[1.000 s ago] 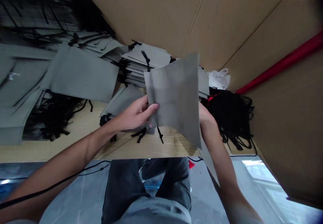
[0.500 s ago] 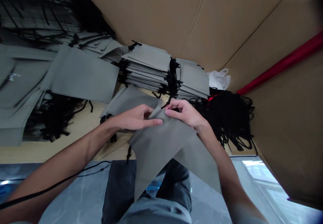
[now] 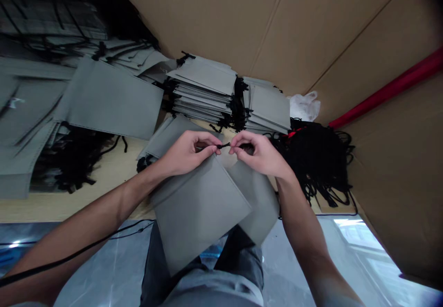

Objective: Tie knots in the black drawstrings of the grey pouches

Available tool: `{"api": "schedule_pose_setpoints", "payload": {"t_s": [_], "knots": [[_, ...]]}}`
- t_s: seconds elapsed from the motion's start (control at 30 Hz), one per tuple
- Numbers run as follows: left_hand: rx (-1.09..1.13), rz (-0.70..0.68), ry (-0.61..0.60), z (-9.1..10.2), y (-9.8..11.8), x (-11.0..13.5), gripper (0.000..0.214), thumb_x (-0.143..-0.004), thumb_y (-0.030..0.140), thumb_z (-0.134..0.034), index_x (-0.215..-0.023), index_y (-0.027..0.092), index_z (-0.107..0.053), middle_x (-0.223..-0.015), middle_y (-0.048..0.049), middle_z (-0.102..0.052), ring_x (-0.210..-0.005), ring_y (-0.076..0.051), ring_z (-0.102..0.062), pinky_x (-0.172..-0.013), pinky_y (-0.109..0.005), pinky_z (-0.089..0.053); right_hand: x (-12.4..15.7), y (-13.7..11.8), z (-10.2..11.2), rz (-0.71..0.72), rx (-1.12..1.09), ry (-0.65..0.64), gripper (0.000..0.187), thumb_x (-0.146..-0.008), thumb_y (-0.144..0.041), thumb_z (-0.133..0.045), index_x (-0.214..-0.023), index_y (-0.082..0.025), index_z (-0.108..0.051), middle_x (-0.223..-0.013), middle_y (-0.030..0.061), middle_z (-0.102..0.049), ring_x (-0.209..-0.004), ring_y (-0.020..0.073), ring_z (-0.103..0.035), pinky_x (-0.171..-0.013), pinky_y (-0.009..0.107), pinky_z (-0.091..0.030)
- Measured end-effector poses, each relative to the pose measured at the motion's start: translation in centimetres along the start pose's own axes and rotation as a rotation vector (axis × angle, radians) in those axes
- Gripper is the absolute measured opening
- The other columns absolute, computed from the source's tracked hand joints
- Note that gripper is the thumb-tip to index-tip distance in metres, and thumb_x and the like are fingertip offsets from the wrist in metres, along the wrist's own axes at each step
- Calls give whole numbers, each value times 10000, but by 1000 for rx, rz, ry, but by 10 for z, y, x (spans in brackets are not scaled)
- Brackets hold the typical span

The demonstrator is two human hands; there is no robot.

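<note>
A short black drawstring cord (image 3: 224, 145) with a knot is stretched between my two hands. My left hand (image 3: 190, 152) is closed in a pinch on the knotted part of the cord. With thumb and fingertips together, my right hand (image 3: 258, 152) grips the cord's other end. Below them hangs a grey drawstring pouch (image 3: 200, 210) above my lap; its upper edge lies close under my fingers. Another grey panel (image 3: 258, 201) hangs to its right; I cannot tell if it belongs to the same pouch. Behind my left hand another grey pouch (image 3: 169, 134) lies on the table.
Stacks of grey pouches with black cords (image 3: 204, 94) (image 3: 268, 106) stand at the back against a cardboard wall (image 3: 221, 21). More grey pouches (image 3: 114, 99) cover the left side. A heap of black cords (image 3: 318, 159) and a clear plastic bag (image 3: 304, 106) are on the right.
My hands have shifted from the pouch's top corner to the cord, which is now pulled level between them. The pouch has swung left and hangs lower.
</note>
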State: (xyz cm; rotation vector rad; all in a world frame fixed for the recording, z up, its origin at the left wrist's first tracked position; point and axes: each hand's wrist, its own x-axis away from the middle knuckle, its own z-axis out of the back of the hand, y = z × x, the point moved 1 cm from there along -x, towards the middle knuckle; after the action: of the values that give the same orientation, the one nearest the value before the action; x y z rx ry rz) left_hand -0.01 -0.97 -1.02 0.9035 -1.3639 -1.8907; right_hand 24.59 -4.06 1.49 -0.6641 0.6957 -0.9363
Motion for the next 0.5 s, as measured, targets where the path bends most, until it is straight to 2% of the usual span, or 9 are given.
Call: {"api": "schedule_pose_setpoints", "payload": {"t_s": [0.07, 0.13, 0.27, 0.4, 0.5], "knots": [[4, 12, 0, -1, 2, 1, 323, -949, 373, -767, -1160, 128, -774, -992, -102, -848, -925, -208, -791, -812, -282, -585, 1, -2, 8, 49, 140, 100, 199, -903, -91, -644, -1032, -216, -728, -961, 14, -791, -849, 178, -723, -774, 295, -534], [15, 5, 12, -2, 3, 2, 335, -935, 394, -786, -1131, 123, -764, -951, -106, -847, -878, -208, -789, -782, -281, -579, 1, -5, 9, 123, 217, 158, 161, -907, -105, -667, -994, -221, -737, -929, 7, -775, -796, 170, -692, -742, 295, -523], [28, -33, 69, -5, 2, 2, 294, -911, 392, -814, -1033, 131, -758, -914, -103, -838, -847, -200, -783, -747, -271, -573, -1, -8, -9, 241, 206, 171, 36, -930, -186, -738, -916, -220, -737, -863, 5, -751, -761, 167, -681, -733, 298, -532], [103, -76, 123, -6, -1, 1, 266, -877, 367, -857, -967, 139, -754, -897, -77, -819, -814, -173, -769, -737, -253, -586, -4, -6, -29, 281, 191, 259, 68, -963, -277, -773, -956, -218, -740, -901, 16, -781, -754, 163, -699, -753, 300, -560], [148, -112, 135, -6, -2, 0, 257, -851, 346, -891, -936, 141, -761, -888, -63, -806, -823, -163, -766, -769, -248, -604, -5, -3, -34, 284, 196, 311, 55, -982, -264, -748, -1018, -222, -748, -940, 22, -797, -800, 170, -727, -773, 304, -575]]}}
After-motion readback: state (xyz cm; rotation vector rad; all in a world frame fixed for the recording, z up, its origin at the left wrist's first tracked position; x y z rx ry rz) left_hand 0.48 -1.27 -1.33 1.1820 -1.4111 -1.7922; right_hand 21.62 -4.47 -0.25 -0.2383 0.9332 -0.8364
